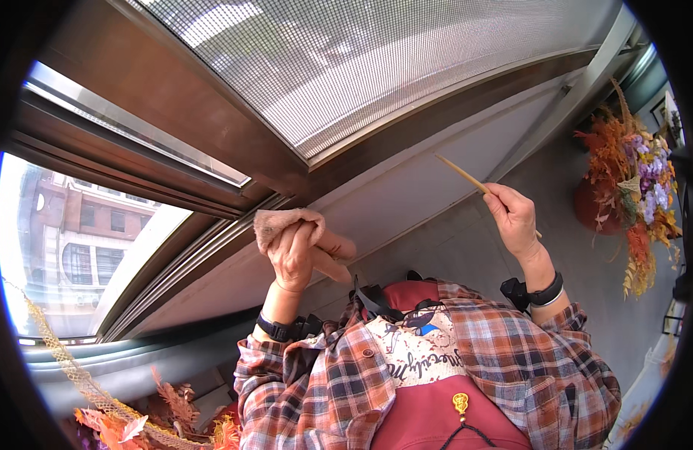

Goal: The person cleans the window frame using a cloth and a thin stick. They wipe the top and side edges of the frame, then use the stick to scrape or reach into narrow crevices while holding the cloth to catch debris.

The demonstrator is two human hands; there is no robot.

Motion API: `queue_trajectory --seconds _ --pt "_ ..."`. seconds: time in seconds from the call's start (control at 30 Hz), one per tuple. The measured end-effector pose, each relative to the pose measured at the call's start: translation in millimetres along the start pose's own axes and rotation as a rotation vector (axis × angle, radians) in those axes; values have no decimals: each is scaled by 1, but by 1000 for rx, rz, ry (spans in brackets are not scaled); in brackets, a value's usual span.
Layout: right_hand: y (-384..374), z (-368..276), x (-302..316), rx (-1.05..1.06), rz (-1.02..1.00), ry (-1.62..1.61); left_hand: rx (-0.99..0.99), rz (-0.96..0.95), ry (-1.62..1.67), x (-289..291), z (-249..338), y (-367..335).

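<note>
Bunched in my left hand (290, 260) is a pinkish-beige cloth (333, 244), its folds hanging to the right of my fingers. That hand is beside the brown window frame (283, 174), close to the end of the sliding track (230, 229); whether the cloth touches the track I cannot tell. Farther right, my right hand (514, 217) is raised away from the window. Its fingers pinch a slim wooden chopstick (462, 172), whose tip points up and left toward the white panel under the window.
A mesh screen (324, 82) fills the upper window. Glass panes at left show a brick building (99, 225) outside. Artificial autumn flowers (639, 180) stand in a red pot (592, 206) on the grey floor at right. More orange leaves (118, 427) are at lower left.
</note>
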State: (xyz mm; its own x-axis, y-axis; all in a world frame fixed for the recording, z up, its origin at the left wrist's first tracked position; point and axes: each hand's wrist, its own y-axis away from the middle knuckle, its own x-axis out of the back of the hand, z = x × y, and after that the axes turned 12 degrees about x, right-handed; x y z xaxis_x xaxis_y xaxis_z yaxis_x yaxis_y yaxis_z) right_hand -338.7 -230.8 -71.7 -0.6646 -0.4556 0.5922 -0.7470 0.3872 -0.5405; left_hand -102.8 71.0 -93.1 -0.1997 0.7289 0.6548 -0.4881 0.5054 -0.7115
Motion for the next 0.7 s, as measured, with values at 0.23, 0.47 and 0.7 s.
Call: queue_trajectory --seconds 0.23,0.47,0.7 --pt "-25 -3 -22 92 0 -103 329 242 91 27 -4 -9" --pt "-44 -13 -28 226 47 -145 633 450 209 54 -1 -70" --pt "-67 -29 -50 356 63 -263 553 585 -63 26 11 -118"
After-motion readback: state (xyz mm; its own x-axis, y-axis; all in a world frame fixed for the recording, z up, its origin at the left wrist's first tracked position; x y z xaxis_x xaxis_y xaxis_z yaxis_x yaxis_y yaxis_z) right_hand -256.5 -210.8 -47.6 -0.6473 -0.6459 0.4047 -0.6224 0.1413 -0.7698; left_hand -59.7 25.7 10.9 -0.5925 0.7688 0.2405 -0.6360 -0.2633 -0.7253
